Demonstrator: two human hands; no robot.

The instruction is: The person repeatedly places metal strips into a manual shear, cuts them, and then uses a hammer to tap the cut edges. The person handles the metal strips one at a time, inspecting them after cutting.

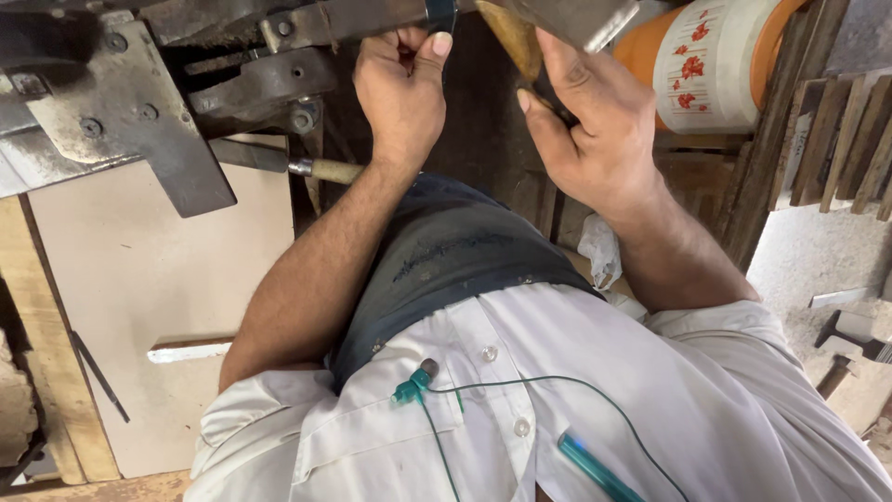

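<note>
Two hands, metal machine, orange jug

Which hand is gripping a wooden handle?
The right hand, on the picture's right beside the orange-and-white container; its fingers wrap a brown wooden handle. The left hand instead grips a dark metal part of the machine.

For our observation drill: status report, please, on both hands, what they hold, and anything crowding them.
Left hand gripping metal bar overhead. Right hand closed on wooden handle. Orange-and-white container close beside right hand; grey metal plate left of the hands.
</note>
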